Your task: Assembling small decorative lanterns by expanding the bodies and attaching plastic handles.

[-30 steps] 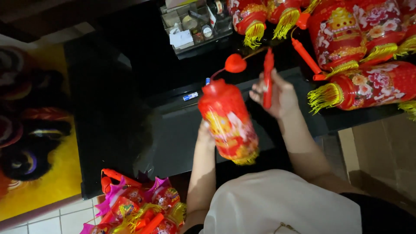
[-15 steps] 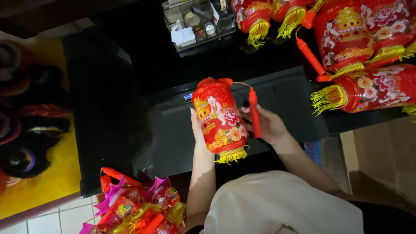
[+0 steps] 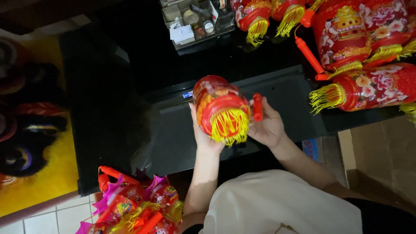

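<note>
Glossy black table (image 3: 108,108); both hands (image 3: 236,132) closed around cylindrical red lantern (image 3: 219,106), yellow-fringed.

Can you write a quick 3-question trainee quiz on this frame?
1. True or false: the red lantern points its yellow fringe toward the camera.
2. Which hand holds the red handle stick? A left hand B right hand
3. Fill in: the clear organiser box sits on the black ____.

Key: 1 true; 2 B; 3 table.
</note>
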